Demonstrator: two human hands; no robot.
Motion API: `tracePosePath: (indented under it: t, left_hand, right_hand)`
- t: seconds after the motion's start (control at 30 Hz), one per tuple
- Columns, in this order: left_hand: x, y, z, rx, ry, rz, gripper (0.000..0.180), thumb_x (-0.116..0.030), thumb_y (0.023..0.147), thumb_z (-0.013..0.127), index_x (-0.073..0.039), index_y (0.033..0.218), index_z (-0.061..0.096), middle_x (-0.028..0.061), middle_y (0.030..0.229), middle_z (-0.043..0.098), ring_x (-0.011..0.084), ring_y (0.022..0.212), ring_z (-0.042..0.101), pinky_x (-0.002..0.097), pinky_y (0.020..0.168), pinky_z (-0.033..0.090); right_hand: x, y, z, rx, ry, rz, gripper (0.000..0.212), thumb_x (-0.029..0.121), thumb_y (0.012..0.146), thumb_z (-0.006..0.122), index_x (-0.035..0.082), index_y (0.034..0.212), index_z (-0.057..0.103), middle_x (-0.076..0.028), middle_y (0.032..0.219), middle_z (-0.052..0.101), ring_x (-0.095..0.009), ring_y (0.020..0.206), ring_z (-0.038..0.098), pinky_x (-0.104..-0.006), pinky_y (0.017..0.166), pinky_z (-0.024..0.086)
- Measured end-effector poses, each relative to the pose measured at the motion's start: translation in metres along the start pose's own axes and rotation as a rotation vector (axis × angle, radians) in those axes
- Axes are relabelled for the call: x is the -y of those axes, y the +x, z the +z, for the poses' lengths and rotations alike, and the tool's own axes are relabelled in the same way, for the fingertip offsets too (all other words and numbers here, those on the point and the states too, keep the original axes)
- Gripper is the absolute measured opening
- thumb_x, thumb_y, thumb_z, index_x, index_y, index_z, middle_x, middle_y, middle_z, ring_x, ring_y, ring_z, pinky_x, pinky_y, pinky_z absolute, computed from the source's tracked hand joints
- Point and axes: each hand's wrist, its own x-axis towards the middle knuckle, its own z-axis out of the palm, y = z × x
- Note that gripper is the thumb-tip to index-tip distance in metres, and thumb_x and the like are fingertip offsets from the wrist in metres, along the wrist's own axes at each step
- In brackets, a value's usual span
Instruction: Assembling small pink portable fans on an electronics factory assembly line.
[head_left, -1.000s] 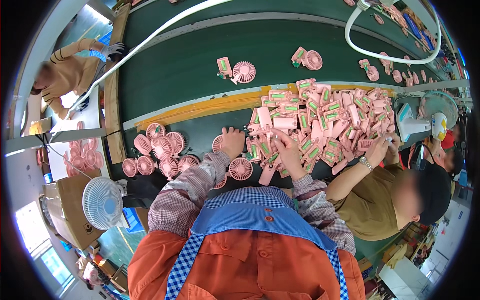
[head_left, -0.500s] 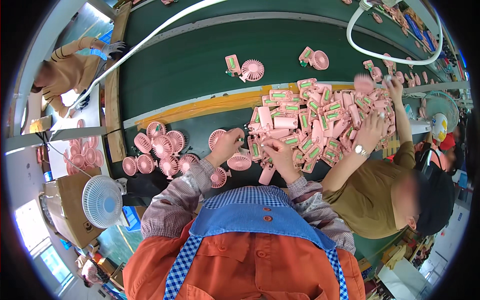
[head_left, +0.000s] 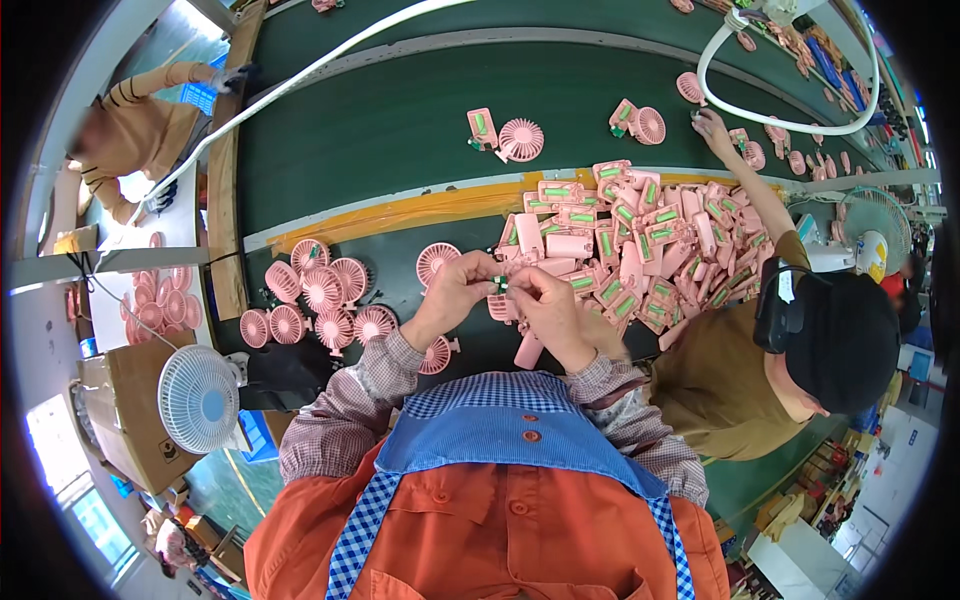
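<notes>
My left hand (head_left: 462, 292) is closed in a pinch on a small green circuit board (head_left: 499, 284). From the other side, the fingertips of my right hand (head_left: 552, 312) are pinched together at the same board. Whether they grip the board itself or a fine wire on it, I cannot make out. Just under my fingers sits a pink fan head (head_left: 501, 307), partly hidden by them. Another round pink fan head (head_left: 437, 262) lies beyond my left hand, and one more (head_left: 435, 355) lies near my left wrist.
Pink handle casings with green inserts are heaped (head_left: 640, 240) to the right; several pink fan heads (head_left: 322, 290) lie left. Beyond the yellow-taped edge (head_left: 400, 214), a green belt (head_left: 380, 120) carries fans. A co-worker's hand (head_left: 712, 132) reaches over it. A white desk fan (head_left: 199, 399) stands left.
My hands have come together, with the right fingertips now at the green board. The co-worker's arm has stretched farther over the belt, near a pink fan. Fans on the belt have shifted right.
</notes>
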Motion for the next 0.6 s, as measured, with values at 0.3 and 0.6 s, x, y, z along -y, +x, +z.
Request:
tracePosePath:
  t: [0.3, 0.6]
  left_hand:
    - [-0.018, -0.010, 0.005, -0.031, -0.014, -0.116, 0.018, 0.012, 0.079, 0.053, 0.001, 0.091, 0.059, -0.0001, 0.082, 0.059, 0.0050, 0.075, 0.055, 0.0186, 0.069, 0.048]
    - [-0.016, -0.016, 0.011, 0.023, -0.066, -0.046, 0.012, 0.007, 0.080, 0.056, 0.002, 0.091, 0.058, 0.0012, 0.082, 0.060, 0.0057, 0.075, 0.055, 0.0196, 0.066, 0.046]
  right_hand:
    - [0.013, -0.001, -0.004, -0.007, -0.179, -0.138, 0.006, -0.001, 0.074, 0.061, -0.001, 0.078, 0.057, -0.007, 0.068, 0.061, -0.011, 0.057, 0.058, -0.0239, 0.053, 0.047]
    - [0.021, -0.007, -0.007, -0.024, -0.248, -0.190, 0.008, 0.002, 0.072, 0.062, 0.001, 0.078, 0.056, -0.010, 0.069, 0.060, -0.022, 0.061, 0.061, -0.0312, 0.056, 0.048]
